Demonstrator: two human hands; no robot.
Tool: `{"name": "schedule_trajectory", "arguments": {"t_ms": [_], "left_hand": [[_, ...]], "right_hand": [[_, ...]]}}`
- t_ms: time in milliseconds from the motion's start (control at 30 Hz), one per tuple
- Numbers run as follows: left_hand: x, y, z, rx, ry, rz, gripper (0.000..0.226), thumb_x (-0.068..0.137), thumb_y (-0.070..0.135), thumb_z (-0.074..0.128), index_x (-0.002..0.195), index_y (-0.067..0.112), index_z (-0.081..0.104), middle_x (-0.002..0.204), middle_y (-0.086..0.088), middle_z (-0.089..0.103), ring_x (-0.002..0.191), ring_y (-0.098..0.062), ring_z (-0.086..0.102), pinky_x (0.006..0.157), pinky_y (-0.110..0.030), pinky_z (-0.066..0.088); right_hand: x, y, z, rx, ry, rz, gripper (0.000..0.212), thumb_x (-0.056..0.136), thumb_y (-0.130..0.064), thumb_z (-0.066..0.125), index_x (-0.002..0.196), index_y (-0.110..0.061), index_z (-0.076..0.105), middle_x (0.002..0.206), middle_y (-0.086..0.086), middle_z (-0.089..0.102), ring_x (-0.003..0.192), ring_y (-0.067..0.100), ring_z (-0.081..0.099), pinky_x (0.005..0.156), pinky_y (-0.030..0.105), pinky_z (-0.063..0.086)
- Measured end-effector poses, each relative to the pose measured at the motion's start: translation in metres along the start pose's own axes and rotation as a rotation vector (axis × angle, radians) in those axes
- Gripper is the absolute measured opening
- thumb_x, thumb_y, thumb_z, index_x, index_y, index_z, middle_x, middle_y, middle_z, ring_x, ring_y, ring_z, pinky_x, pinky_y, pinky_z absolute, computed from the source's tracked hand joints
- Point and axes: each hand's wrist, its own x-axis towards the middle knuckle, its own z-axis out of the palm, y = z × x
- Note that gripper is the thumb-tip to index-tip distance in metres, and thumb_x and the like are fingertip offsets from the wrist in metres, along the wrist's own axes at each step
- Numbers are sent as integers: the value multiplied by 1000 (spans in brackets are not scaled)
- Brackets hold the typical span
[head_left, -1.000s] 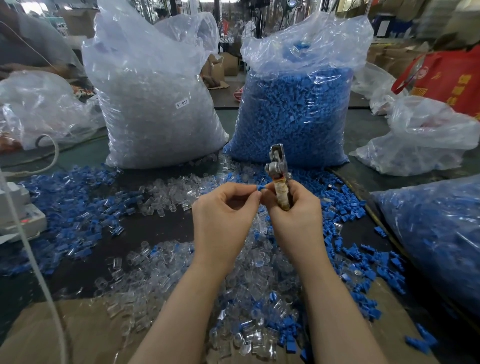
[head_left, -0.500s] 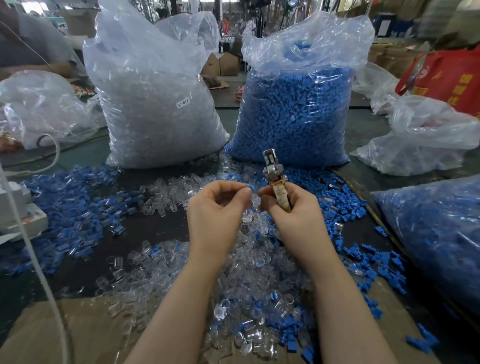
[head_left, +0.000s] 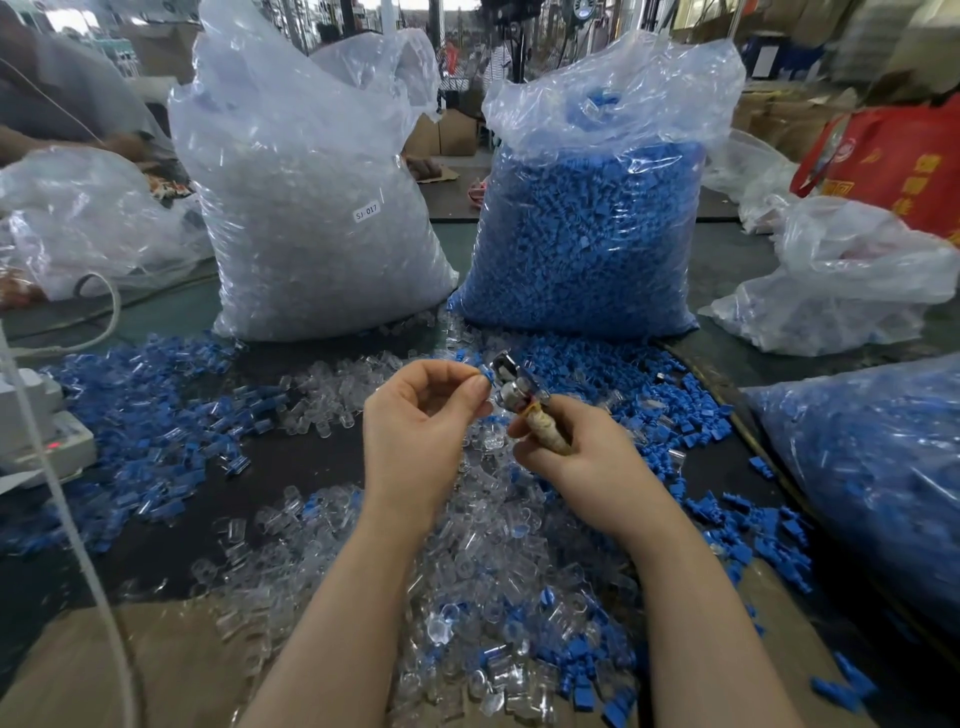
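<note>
My right hand (head_left: 582, 457) grips a small metal hand tool (head_left: 524, 400) by its tape-wrapped handle, the metal head tilted up and to the left. My left hand (head_left: 415, 421) pinches a small blue plastic piece (head_left: 484, 372) between thumb and forefinger, right beside the tool's head. Below both hands lies a heap of loose clear plastic caps (head_left: 483, 545) mixed with blue pieces (head_left: 587, 660). More blue pieces (head_left: 140, 415) are scattered at the left.
Two tall plastic bags stand behind: one of clear caps (head_left: 311, 218), one of blue pieces (head_left: 587, 234). Another blue-filled bag (head_left: 872, 467) lies at the right. A power strip (head_left: 36, 441) and white cable (head_left: 78, 545) sit left; cardboard (head_left: 130, 670) covers the near edge.
The tool has tipped from upright to leaning left and sunk lower. My left hand has brought a blue piece up to its head.
</note>
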Motion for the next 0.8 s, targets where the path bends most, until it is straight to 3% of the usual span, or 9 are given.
{"name": "schedule_trajectory", "arguments": {"t_ms": [333,467,567,800], "left_hand": [[0,1,-3,-12,-63,34,13,85,-2,69,83,11,69,74,3,73,71,-7,70,68,-15,54],[0,2,-4,-25,-73,29,14,85,-3,68,83,11,69,75,3,73,72,-9,70,69,-17,55],[1,1,-4,-23,-73,21,14,86,-3,68,83,11,69,75,2,73,72,-9,70,69,-18,55],[0,0,-4,-9,-68,22,14,86,-3,67,83,11,68,74,5,72,71,-6,69,67,-15,54]], "right_hand": [[-1,-1,1,-101,-15,-31,9,88,-17,64,95,-22,62,83,0,66,77,26,61,73,47,53],[-2,-1,3,-141,15,-24,8,84,-17,59,91,-18,62,76,2,62,65,21,54,65,44,50],[-3,-4,5,-168,45,-13,21,72,-24,50,88,-16,62,71,3,59,61,22,50,60,44,48],[-3,-2,8,-208,95,-16,27,66,-27,43,82,-18,61,66,1,58,62,24,53,58,43,48]]}}
